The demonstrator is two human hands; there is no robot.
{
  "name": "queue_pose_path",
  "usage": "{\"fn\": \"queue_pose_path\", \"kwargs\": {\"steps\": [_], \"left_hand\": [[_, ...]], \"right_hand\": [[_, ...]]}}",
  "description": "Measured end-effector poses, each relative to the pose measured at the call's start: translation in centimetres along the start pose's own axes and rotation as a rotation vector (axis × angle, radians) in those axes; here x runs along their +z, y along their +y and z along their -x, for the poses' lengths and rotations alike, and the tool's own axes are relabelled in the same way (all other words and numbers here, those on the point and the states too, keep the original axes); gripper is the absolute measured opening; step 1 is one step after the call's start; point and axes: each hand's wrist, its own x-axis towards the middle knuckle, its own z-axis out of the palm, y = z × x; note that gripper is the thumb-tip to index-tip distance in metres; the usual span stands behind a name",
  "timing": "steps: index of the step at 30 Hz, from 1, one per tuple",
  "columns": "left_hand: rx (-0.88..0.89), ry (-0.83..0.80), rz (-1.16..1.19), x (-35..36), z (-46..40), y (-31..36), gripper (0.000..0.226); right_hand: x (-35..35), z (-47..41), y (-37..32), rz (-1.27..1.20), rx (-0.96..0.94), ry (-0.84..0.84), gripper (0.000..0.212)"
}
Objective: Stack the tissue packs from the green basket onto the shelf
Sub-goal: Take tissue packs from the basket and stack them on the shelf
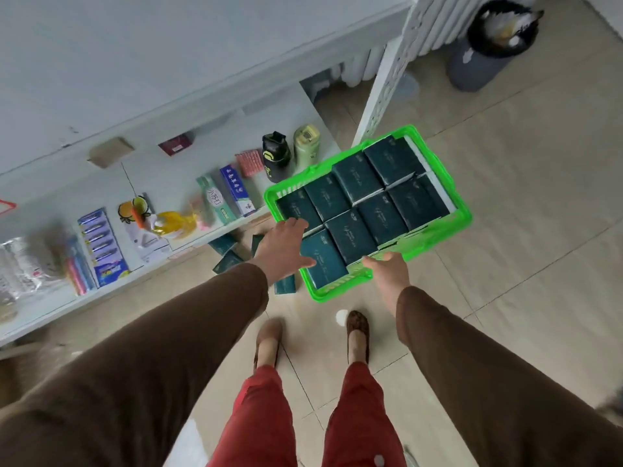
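A bright green basket (455, 210) hangs in the air in front of me, filled with several dark teal tissue packs (357, 178) lying flat in two rows. My right hand (387, 269) grips the basket's near rim from below. My left hand (285, 246) reaches over the basket's near left corner with fingers spread, touching the nearest packs. Several more teal packs (229, 261) lie on the lowest shelf level below the basket. The white shelf (202, 136) runs along the left.
The shelf holds toothpaste boxes (232, 192), two bottles (278, 156), a razor card (101, 247) and other small goods. A grey bin (485, 52) with a black liner stands far right by a radiator. My feet stand on the tiled floor (505, 197).
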Motion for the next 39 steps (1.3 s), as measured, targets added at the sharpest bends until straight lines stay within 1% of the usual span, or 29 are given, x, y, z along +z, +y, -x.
{"fn": "queue_pose_path", "kwargs": {"steps": [1,3,5,8,10,14,17,19,20,22,24,25,27,28,30,32,34,35,37,39], "left_hand": [[-0.018,-0.016,-0.026,0.7,-0.9,0.5,0.092],[-0.056,-0.05,-0.071,2.1,-2.5,1.5,0.105],[-0.087,-0.094,-0.087,3.6,-4.1,2.3,0.116],[-0.135,-0.157,-0.09,5.7,-5.8,3.0,0.127],[-0.158,-0.168,-0.075,6.8,-6.6,3.2,0.13],[-0.19,-0.153,-0.065,7.7,-7.5,3.0,0.119],[-0.218,-0.146,-0.062,7.5,-7.7,3.0,0.118],[-0.228,-0.15,0.011,7.0,-7.4,2.9,0.114],[-0.23,-0.156,0.053,6.4,-7.1,2.7,0.106],[-0.247,-0.17,0.119,5.0,-6.0,2.2,0.085],[-0.281,-0.16,0.163,2.8,-4.0,1.6,0.068],[-0.295,-0.139,0.182,1.6,-2.7,1.3,0.064],[-0.331,-0.077,0.237,-1.1,0.3,0.5,0.063],[-0.353,-0.043,0.277,-2.6,2.2,0.0,0.065],[-0.391,0.026,0.351,-5.8,6.2,-1.4,0.067],[-0.425,0.098,0.371,-9.0,10.7,-3.3,0.062],[-0.466,0.186,0.348,-12.1,15.9,-6.0,0.06],[-0.482,0.232,0.338,-13.6,18.7,-7.5,0.062],[-0.503,0.31,0.318,-15.9,24.5,-11.1,0.063],[-0.528,0.372,0.305,-17.8,30.1,-15.1,0.06]], "right_hand": [[0.4,-1.2,0.0,-0.085,0.078,-0.031,0.059],[1.3,-3.4,-0.2,-0.228,0.243,-0.119,0.052],[2.1,-5.5,-0.4,-0.32,0.346,-0.186,0.057],[3.3,-7.9,-0.3,-0.357,0.382,-0.211,0.066],[3.7,-8.7,-0.4,-0.356,0.391,-0.22,0.069],[3.9,-10.0,0.0,-0.26,0.402,-0.226,0.076],[3.9,-10.0,0.0,-0.261,0.375,-0.26,0.058],[3.5,-9.1,-0.1,-0.312,0.376,-0.233,0.049],[3.3,-8.6,-0.1,-0.353,0.368,-0.225,0.045],[2.5,-7.3,0.0,-0.428,0.353,-0.228,0.038],[1.7,-5.6,-0.3,-0.45,0.288,-0.249,0.037],[1.3,-4.7,-0.6,-0.468,0.249,-0.268,0.041],[0.6,-2.5,-1.7,-0.489,0.174,-0.348,0.044],[0.5,-1.1,-2.6,-0.461,0.118,-0.396,0.043],[0.4,2.2,-4.9,-0.397,-0.018,-0.485,0.045],[1.0,5.7,-7.4,-0.35,-0.214,-0.572,0.043],[2.3,9.7,-10.0,-0.243,-0.431,-0.652,0.043],[3.4,12.0,-11.3,-0.185,-0.501,-0.684,0.043],[6.2,16.6,-13.7,-0.115,-0.598,-0.737,0.043],[9.7,21.1,-15.8,-0.078,-0.694,-0.766,0.037]]}}
